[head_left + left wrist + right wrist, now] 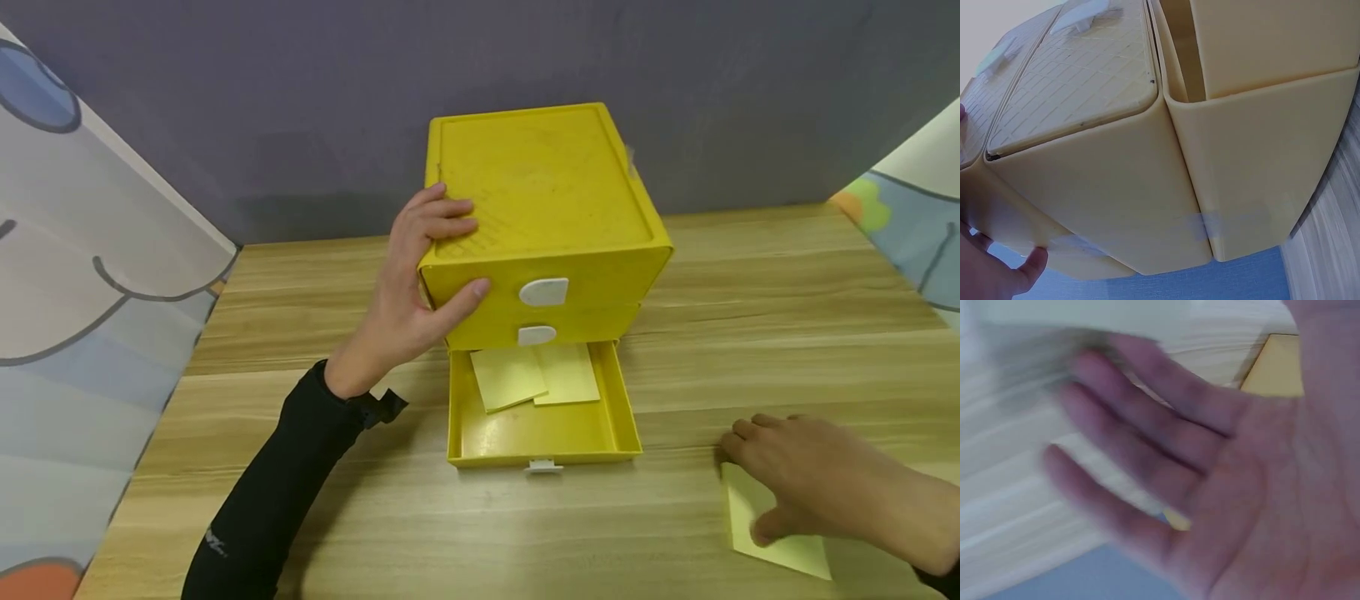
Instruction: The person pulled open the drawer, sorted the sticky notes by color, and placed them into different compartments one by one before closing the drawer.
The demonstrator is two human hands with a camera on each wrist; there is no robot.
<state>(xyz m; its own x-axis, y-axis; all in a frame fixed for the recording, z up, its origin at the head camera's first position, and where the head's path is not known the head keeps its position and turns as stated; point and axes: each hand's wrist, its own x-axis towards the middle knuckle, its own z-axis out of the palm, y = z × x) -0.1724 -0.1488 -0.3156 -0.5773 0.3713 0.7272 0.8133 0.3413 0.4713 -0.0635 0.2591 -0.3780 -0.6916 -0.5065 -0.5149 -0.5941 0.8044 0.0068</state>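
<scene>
A yellow drawer unit point(540, 183) stands on the table, its bottom drawer point(525, 437) pulled out. Two pale yellow sticky note pads point(506, 379) lie inside that drawer, one partly overlapping the other. My left hand point(416, 283) holds the unit's front left corner, fingers across the top and thumb on the front; its fingertips point(1035, 262) also show in the left wrist view. Off to the right, my right hand point(817, 483) is over another sticky note pad point(795, 558), partly hiding it. In the right wrist view, the palm faces the camera with fingers loosely extended, holding nothing.
White handles point(543, 292) mark the two upper drawers, both pushed in. The wooden table point(315, 308) meets a grey wall point(315, 108) behind the unit. Cartoon-printed panels point(90, 250) flank the table. Clear tape point(1235, 222) runs across the drawer casings.
</scene>
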